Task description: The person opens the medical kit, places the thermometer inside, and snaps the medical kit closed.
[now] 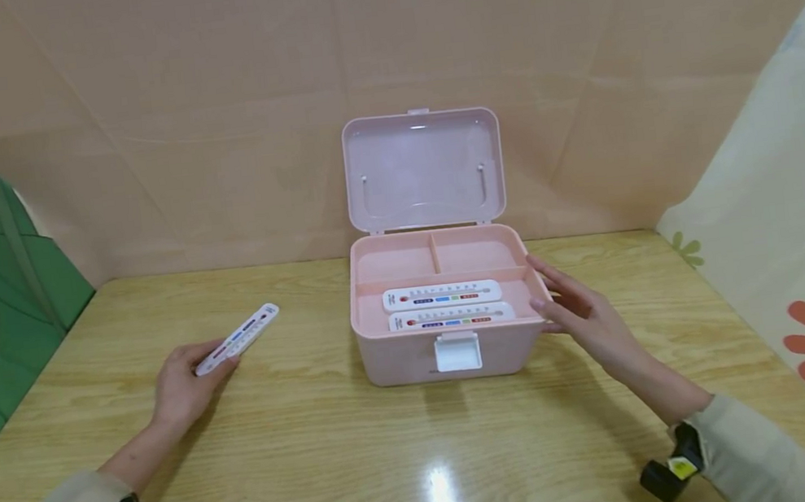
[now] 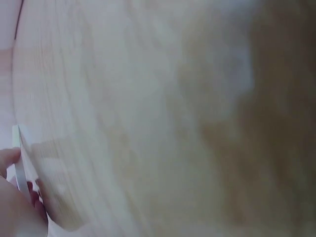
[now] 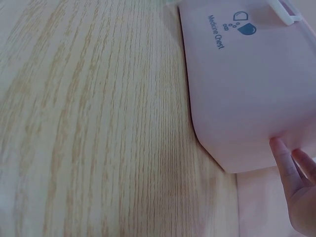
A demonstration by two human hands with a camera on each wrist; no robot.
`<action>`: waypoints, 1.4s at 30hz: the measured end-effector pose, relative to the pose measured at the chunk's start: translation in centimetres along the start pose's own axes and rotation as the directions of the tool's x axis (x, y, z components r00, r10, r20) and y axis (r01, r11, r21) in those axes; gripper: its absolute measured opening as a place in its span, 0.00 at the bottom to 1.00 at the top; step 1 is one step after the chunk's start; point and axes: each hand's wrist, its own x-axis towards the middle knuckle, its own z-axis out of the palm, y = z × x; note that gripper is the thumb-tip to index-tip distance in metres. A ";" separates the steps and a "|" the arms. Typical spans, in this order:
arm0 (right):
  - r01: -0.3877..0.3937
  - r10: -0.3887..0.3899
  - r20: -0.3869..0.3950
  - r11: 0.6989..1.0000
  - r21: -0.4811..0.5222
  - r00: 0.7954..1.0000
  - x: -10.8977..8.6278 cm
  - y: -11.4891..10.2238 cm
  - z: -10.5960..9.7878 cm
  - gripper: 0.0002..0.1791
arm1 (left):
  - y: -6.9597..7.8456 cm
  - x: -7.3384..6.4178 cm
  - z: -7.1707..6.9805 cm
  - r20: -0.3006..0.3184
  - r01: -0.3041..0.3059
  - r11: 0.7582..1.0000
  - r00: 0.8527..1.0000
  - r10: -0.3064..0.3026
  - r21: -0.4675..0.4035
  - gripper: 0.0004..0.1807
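Observation:
Over the left part of the table, my left hand [image 1: 184, 384] pinches a white flat thermometer [image 1: 256, 325] with coloured bands, its far end slanting up to the right. The left wrist view catches that thermometer [image 2: 19, 170] edge-on above the wood. A pink medicine chest [image 1: 395, 362] stands with its lid [image 1: 424, 168] raised. Two similar thermometers, an upper one [image 1: 441, 295] and a lower one [image 1: 451, 316], lie side by side in its front compartment. Against the chest's right side rest the extended fingers of my right hand [image 1: 594, 325]; in the right wrist view fingertips touch the pink wall [image 3: 237, 98].
Two smaller compartments run along the back of the chest, split by a divider [image 1: 436, 254]. A white latch [image 1: 457, 352] hangs at its front. Behind the wooden table [image 1: 306, 457] rises a beige cloth backdrop [image 1: 212, 124]; patterned cloth flanks both sides.

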 end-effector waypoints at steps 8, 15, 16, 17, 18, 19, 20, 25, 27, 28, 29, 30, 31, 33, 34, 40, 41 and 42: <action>0.010 -0.010 -0.001 1.000 0.019 1.000 0.1 -0.1 0.1 0.31 | 0.4 0.2 -0.2 -0.004 0.011 0.999 1.000 -0.012 -0.037 0.24; -0.006 0.006 0.001 1.000 -0.001 1.000 0.0 -0.1 0.0 0.32 | 1.3 0.7 -0.8 0.010 0.064 0.995 0.998 -0.063 -0.079 0.26; -0.008 0.008 0.002 1.000 -0.003 1.000 0.0 -0.1 0.0 0.32 | 1.5 0.7 -1.0 0.014 0.065 0.994 0.998 -0.064 -0.089 0.26; -0.009 0.009 0.002 1.000 -0.004 1.000 0.0 -0.1 0.0 0.32 | 1.7 0.8 -1.1 0.018 0.064 0.993 0.998 -0.062 -0.102 0.26; -0.010 0.010 0.003 1.000 -0.006 1.000 0.0 -0.1 0.0 0.32 | 1.9 0.9 -1.3 0.019 0.056 0.992 0.998 -0.054 -0.113 0.25; -0.011 0.011 0.003 1.000 -0.008 1.000 0.0 -0.1 0.0 0.32 | 2.1 1.0 -1.4 0.021 0.048 0.991 0.999 -0.046 -0.123 0.25; -0.012 0.012 0.003 1.000 -0.009 1.000 0.0 -0.2 0.0 0.32 | 2.2 1.0 -1.5 0.017 0.036 0.990 0.999 -0.034 -0.135 0.24; -0.012 0.012 0.002 1.000 -0.008 1.000 -0.1 -0.2 0.0 0.32 | 3.0 1.3 -1.9 0.015 -0.004 0.990 1.000 0.006 -0.142 0.23; -0.010 0.010 0.001 1.000 -0.004 1.000 -0.1 -0.2 0.0 0.32 | 3.2 1.3 -2.1 0.023 -0.002 0.991 1.000 0.005 -0.136 0.24; -0.007 0.007 0.001 1.000 0.001 1.000 -0.1 -0.2 0.1 0.32 | 3.3 1.3 -2.2 0.030 0.003 0.991 1.000 0.001 -0.130 0.24; -0.006 0.006 0.001 1.000 0.004 1.000 -0.1 -0.2 0.1 0.32 | 3.5 1.3 -2.3 0.036 0.005 0.992 0.999 0.000 -0.126 0.25; -0.006 0.006 0.001 1.000 0.005 1.000 -0.1 -0.3 0.1 0.32 | 3.6 1.3 -2.4 0.042 0.006 0.993 0.999 -0.001 -0.119 0.25; -0.005 0.005 0.001 1.000 0.006 1.000 -0.1 -0.3 0.1 0.32 | 3.8 1.3 -2.5 0.045 0.006 0.993 0.999 -0.001 -0.122 0.26; -0.004 0.004 0.002 1.000 0.010 1.000 -0.1 -0.3 0.1 0.32 | 4.1 1.3 -2.7 0.051 0.001 0.992 0.999 0.005 -0.124 0.26; -0.005 0.005 0.003 1.000 0.011 1.000 -0.1 -0.3 0.1 0.32 | 4.3 1.4 -2.8 0.051 -0.002 0.992 0.999 0.009 -0.126 0.27; -0.014 0.014 0.001 1.000 0.000 1.000 -0.1 -0.2 0.0 0.32 | 5.4 1.3 -3.2 0.051 -0.030 0.991 0.998 0.037 -0.127 0.26; -0.015 0.015 0.001 1.000 -0.001 1.000 -0.1 -0.2 0.0 0.32 | 5.5 1.3 -3.3 0.053 -0.033 0.992 0.998 0.040 -0.123 0.26; -0.016 0.016 0.002 1.000 -0.003 1.000 -0.1 -0.2 0.0 0.32 | 5.7 1.3 -3.3 0.055 -0.034 0.992 0.998 0.041 -0.121 0.26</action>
